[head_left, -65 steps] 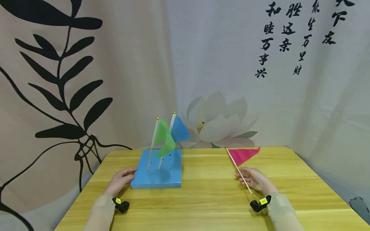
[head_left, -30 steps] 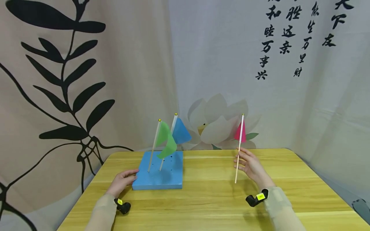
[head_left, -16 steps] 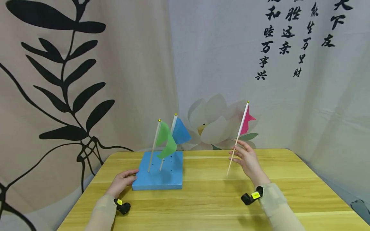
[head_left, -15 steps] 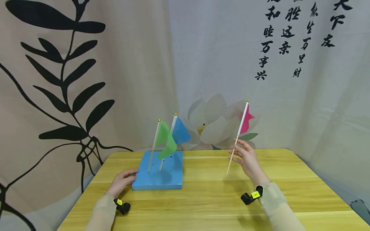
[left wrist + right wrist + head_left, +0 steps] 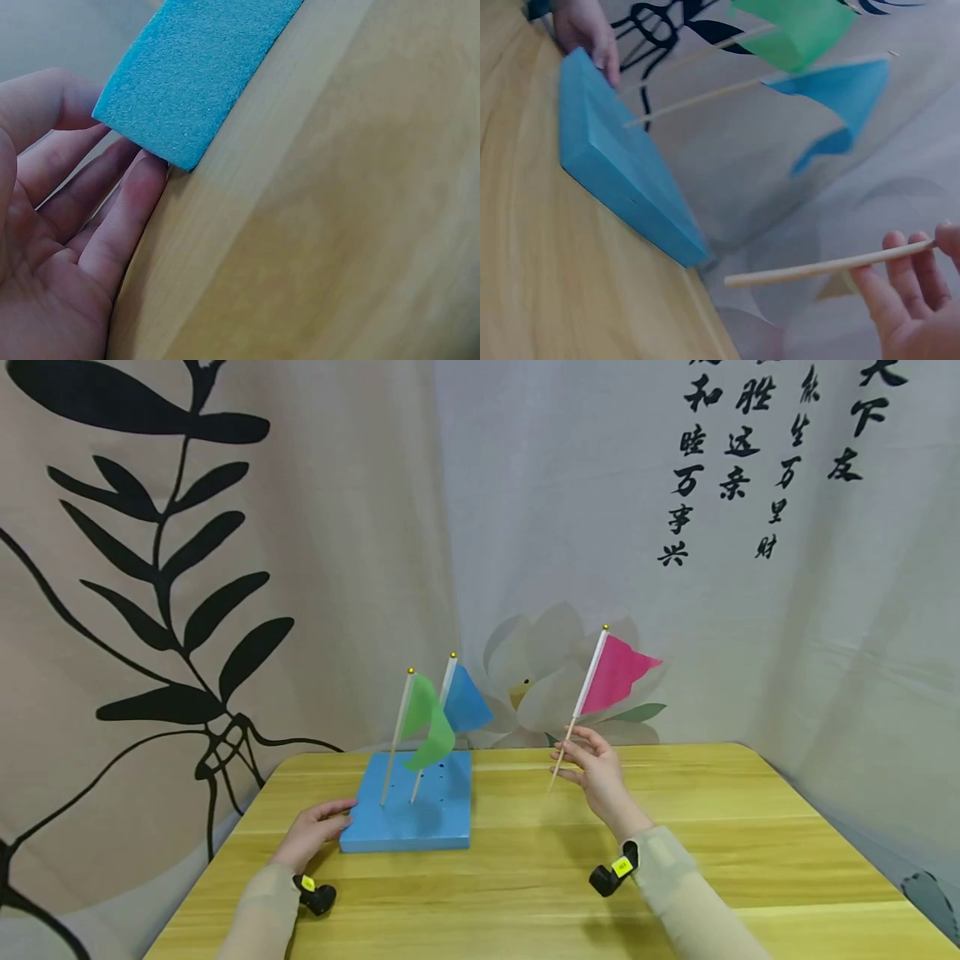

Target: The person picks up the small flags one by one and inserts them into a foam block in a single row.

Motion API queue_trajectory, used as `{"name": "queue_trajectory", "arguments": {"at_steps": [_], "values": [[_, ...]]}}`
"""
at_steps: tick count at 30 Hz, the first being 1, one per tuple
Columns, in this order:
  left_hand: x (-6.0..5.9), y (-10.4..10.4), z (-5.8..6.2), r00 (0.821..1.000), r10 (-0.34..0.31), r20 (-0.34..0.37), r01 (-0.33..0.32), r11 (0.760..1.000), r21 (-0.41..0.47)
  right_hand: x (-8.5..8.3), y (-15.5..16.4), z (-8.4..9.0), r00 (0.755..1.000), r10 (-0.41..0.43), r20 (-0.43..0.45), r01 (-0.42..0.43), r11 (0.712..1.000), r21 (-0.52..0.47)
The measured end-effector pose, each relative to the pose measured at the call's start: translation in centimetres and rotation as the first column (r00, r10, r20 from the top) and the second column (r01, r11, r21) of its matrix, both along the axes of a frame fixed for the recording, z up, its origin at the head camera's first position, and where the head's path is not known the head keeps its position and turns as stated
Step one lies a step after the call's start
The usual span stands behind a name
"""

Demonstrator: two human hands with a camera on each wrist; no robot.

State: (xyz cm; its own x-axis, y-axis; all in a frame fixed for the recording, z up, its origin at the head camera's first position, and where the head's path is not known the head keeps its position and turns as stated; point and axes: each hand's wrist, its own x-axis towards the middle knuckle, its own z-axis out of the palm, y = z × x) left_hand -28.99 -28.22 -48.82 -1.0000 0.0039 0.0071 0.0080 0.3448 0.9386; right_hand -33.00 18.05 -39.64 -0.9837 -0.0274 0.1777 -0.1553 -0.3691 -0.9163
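My right hand [image 5: 596, 772] pinches the wooden stick of a pink flag [image 5: 617, 675] between thumb and fingers, raised over the table to the right of the blue foam block [image 5: 442, 831]. The flag leans with its gold-tipped top to the right; in the right wrist view the bare end of the stick [image 5: 795, 273] points toward the block. A green flag [image 5: 422, 706] and a blue flag [image 5: 467, 700] stand in the block, tilted slightly right. My left hand [image 5: 315, 831] rests its fingers against the block's left side, and the left wrist view shows these fingertips [image 5: 142, 176] at its edge.
The block lies on a wooden table [image 5: 525, 893] and has several small holes in its top. Behind hangs a curtain [image 5: 360, 527] printed with dark leaves, a lotus and black characters. A small black camera [image 5: 615, 870] sits on each wrist.
The right hand has lifted the pink flag from low over the table, turned it top up, and carried it left toward the block. The left hand has stayed at the block.
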Motion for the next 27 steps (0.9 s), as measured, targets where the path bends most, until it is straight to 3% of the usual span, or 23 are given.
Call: {"name": "queue_trajectory", "arguments": {"at_steps": [8, 16, 27], "values": [[0.2, 0.3, 0.1, 1.0, -0.005, -0.008, 0.005, 1.0, 0.013, -1.2, -4.1, -1.1, 1.0, 0.019, -0.017, -0.02, 0.997, -0.076], [0.2, 0.0, 0.3, 1.0, -0.007, -0.011, 0.007, 1.0, 0.006, -2.4, -8.2, -1.9, 0.999, 0.034, -0.034, -0.035, 0.999, -0.025], [0.3, 0.0, 0.3, 0.999, -0.022, -0.026, 0.022, 1.0, 0.014, -3.9, -12.3, -3.3, 0.998, 0.028, -0.058, -0.03, 0.999, -0.039]]}}
